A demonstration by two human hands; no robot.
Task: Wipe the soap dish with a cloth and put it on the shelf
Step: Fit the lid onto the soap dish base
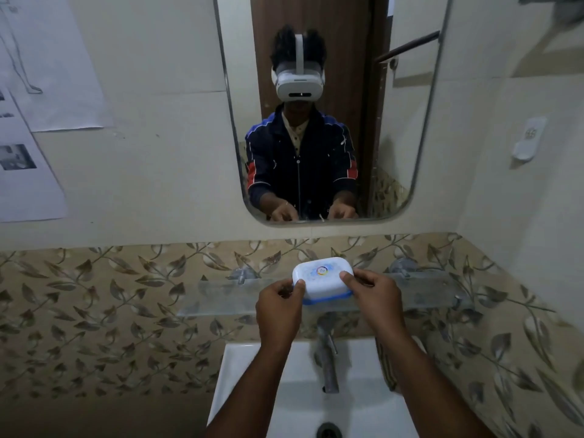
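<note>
Both hands are gripping the white soap dish (322, 279) by its ends, left hand (279, 306) and right hand (376, 295), over the glass shelf (221, 297); it is possibly touching it already.

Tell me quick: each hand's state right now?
Left hand: closed on the soap dish, left end.
Right hand: closed on its right end.
</note>
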